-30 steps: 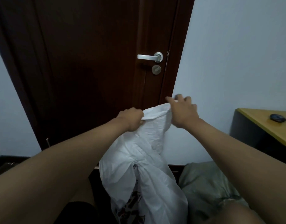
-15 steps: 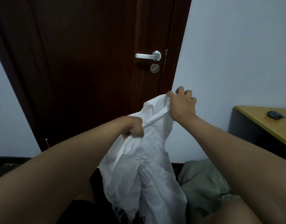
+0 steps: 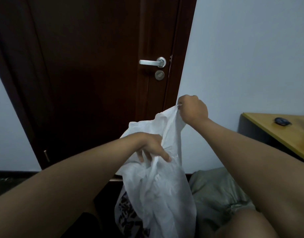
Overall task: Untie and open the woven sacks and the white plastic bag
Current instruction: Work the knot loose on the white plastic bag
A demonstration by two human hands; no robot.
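A white plastic bag (image 3: 158, 191) hangs in front of me, crumpled, with dark print near its bottom left. My right hand (image 3: 193, 109) grips the bag's top edge and holds it up high in a closed fist. Lower and to the left, my left hand (image 3: 152, 148) pinches a fold of the bag's rim between thumb and fingers. A grey-green woven sack (image 3: 216, 191) lies on the floor at the lower right, partly hidden behind the bag and my right arm.
A dark brown door (image 3: 96, 74) with a silver lever handle (image 3: 152, 62) stands straight ahead. A yellow-topped desk (image 3: 285, 134) with a small dark object (image 3: 281, 121) sits at the right. Pale walls flank the door.
My right hand has risen and closed into a fist on the bag's top edge. My left hand has dropped lower on the rim, so the bag's mouth is stretched more steeply.
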